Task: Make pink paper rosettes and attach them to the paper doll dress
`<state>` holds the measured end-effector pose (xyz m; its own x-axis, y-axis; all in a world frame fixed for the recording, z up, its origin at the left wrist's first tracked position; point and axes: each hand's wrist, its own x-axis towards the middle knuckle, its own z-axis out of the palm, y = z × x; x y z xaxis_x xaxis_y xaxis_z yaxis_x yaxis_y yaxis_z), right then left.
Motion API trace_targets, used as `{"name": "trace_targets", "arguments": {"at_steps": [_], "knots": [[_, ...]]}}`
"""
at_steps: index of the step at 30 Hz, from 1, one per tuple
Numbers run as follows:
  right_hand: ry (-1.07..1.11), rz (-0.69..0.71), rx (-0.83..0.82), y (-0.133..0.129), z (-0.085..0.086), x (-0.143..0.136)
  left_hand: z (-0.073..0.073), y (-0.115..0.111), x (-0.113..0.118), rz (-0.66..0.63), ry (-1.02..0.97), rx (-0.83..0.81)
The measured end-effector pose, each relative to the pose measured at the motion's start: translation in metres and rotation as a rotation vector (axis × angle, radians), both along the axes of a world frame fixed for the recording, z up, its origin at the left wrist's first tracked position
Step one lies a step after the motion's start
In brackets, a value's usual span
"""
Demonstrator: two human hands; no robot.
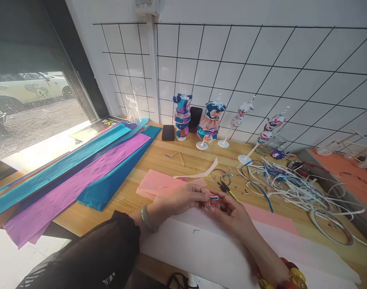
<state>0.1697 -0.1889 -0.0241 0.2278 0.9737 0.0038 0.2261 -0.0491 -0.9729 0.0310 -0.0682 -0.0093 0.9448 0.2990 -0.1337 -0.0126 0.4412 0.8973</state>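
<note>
My left hand [185,199] and my right hand [230,212] meet over the work surface, fingers bent and pinching. Between their fingertips is a small folded strip [214,198], blue with a pale edge; its lower part is hidden by the fingers. Under both hands lies a large white sheet [198,241], with pink paper [159,182] showing behind it. Just beyond my right hand rests a pair of dark scissors or pliers with a yellow handle [228,190]. A roll of thin tape [216,176] lies behind the fingers, beside a loose pale strip [198,174].
Four small dressed mannequin stands [182,116] line the wall. A tangle of white strips [288,184] and a tape ring [332,226] lie right. Blue and purple crepe paper [78,192] spreads left. A phone [168,133] and a glass jar [272,144] stand at the back.
</note>
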Motion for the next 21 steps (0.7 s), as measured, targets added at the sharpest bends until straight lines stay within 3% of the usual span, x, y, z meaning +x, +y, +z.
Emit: {"name": "trace_targets", "arguments": {"at_steps": [3, 6, 21], "knots": [[0.032, -0.010, 0.050, 0.000, 0.006, -0.002, -0.001, 0.001, 0.001, -0.082, -0.016, -0.264], [0.055, -0.039, 0.084, -0.002, 0.010, -0.006, -0.001, 0.002, 0.000, -0.169, 0.028, -0.375], [0.003, -0.146, 0.120, -0.002, 0.017, -0.013, -0.007, 0.003, 0.002, -0.249, 0.063, -0.345]]}}
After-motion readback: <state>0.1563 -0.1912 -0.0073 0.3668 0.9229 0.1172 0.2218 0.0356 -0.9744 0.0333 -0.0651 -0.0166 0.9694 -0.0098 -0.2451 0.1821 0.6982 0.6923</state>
